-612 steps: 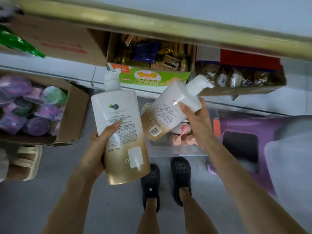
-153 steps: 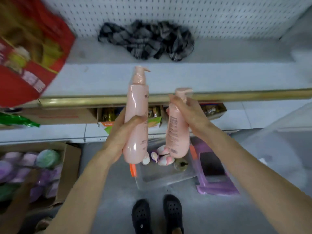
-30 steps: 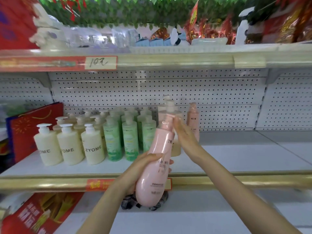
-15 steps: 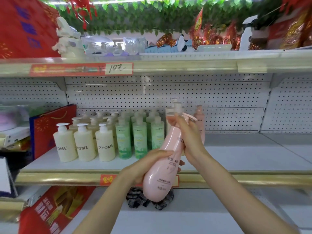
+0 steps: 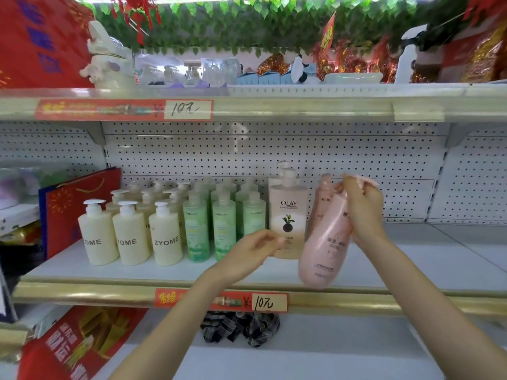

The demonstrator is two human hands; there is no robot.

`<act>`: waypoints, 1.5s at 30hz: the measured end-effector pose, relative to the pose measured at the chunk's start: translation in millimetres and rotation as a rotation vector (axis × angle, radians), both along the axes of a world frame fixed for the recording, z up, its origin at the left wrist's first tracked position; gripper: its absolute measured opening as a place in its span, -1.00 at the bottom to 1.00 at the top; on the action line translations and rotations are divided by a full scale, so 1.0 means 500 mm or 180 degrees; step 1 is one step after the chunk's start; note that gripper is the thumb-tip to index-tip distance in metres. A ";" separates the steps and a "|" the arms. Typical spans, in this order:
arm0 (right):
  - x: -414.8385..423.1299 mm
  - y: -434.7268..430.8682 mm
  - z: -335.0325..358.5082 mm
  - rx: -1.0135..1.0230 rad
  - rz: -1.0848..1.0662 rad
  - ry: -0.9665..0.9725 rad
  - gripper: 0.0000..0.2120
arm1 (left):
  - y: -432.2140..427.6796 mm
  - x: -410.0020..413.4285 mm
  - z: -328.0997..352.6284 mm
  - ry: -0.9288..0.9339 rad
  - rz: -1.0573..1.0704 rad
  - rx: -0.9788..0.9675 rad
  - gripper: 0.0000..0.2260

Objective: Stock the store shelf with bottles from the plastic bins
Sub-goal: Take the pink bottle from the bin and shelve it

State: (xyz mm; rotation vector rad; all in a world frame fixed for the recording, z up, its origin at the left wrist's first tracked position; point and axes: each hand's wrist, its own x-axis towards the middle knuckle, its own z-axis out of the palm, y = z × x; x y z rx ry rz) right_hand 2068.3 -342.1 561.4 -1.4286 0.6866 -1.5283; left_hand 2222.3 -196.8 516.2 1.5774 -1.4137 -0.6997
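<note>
Head view: right hand (image 5: 362,209) grips a tilted pink bottle (image 5: 326,248) by its neck above the shelf (image 5: 164,270); left hand (image 5: 252,250) hangs loose, empty.

A retail shop is shown. A white shelf (image 5: 452,259) with a gilt front rail is backed by pegboard (image 5: 329,160). Red price tags (image 5: 188,109) marked "10" are fixed at 11 and 6 o'clock. Identical pump bottles (image 5: 166,237) are ranked at 9 o'clock, and packaged goods (image 5: 343,63) are stacked at 1 o'clock under plastic ivy (image 5: 247,26).
</note>
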 end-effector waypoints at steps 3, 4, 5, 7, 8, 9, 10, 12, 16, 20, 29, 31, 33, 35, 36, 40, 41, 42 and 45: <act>-0.007 -0.049 -0.007 -0.0345 -0.0407 0.0638 -0.70 | -0.038 0.002 0.018 -0.0227 0.0148 -0.0300 -0.73; -0.008 -0.068 -0.015 -0.0405 -0.0438 0.0785 -0.69 | -0.052 0.001 0.023 -0.0284 0.0205 -0.0348 -0.73; -0.009 -0.090 -0.027 -0.0433 -0.0461 0.0884 -0.69 | -0.067 -0.002 0.027 -0.0354 0.0251 -0.0380 -0.74; -0.012 -0.131 -0.050 -0.0425 -0.0543 0.0948 -0.67 | -0.100 -0.003 0.030 -0.0661 0.0351 -0.0438 -0.73; -0.013 -0.148 -0.059 -0.0415 -0.0575 0.0930 -0.66 | -0.117 -0.003 0.030 -0.0882 0.0418 -0.0457 -0.71; -0.013 -0.161 -0.067 -0.0410 -0.0625 0.0898 -0.65 | -0.132 -0.003 0.032 -0.1125 0.0499 -0.0489 -0.68; -0.014 -0.174 -0.076 -0.0414 -0.0682 0.0857 -0.65 | -0.146 -0.003 0.034 -0.1386 0.0595 -0.0539 -0.65; -0.011 -0.195 -0.092 -0.0409 -0.0794 0.0847 -0.65 | -0.176 -0.002 0.037 -0.1842 0.0784 -0.0652 -0.59; 0.002 -0.193 -0.099 -0.0442 -0.0813 0.0756 -0.75 | -0.233 -0.002 0.036 -0.2418 0.1058 -0.0685 -0.46; -0.006 -0.192 -0.141 -0.0421 -0.0657 0.0690 -0.82 | -0.279 0.001 0.032 -0.2776 0.1403 -0.0658 -0.30; -0.040 -0.204 -0.234 -0.0354 -0.0057 0.1573 -0.32 | -0.323 0.018 0.035 -0.3262 0.1702 -0.0026 -0.14; -0.039 -0.208 -0.255 -0.0133 0.0134 0.1843 -0.32 | -0.324 0.020 0.030 -0.3598 0.1735 -0.0051 -0.16; -0.035 -0.214 -0.272 -0.0010 0.0385 0.1947 -0.24 | -0.325 0.025 0.023 -0.3931 0.1717 -0.0124 -0.20; -0.031 -0.220 -0.278 -0.0058 0.0518 0.2077 -0.18 | -0.324 0.031 0.014 -0.4138 0.1634 -0.0153 -0.27; -0.028 -0.224 -0.275 -0.0045 0.0563 0.2090 -0.18 | -0.324 0.033 0.011 -0.4181 0.1601 -0.0158 -0.30; -0.012 -0.236 -0.261 0.0095 0.0781 0.2054 -0.24 | -0.328 0.038 0.009 -0.4067 0.1561 -0.0323 -0.38; -0.005 -0.239 -0.259 0.0107 0.0813 0.2062 -0.25 | -0.328 0.039 0.009 -0.4049 0.1551 -0.0358 -0.39; 0.003 -0.242 -0.258 0.0116 0.0812 0.2070 -0.25 | -0.327 0.042 0.008 -0.4068 0.1540 -0.0394 -0.40; 0.025 -0.252 -0.259 0.0114 0.0625 0.2197 -0.22 | -0.322 0.044 0.007 -0.4233 0.1559 -0.0541 -0.41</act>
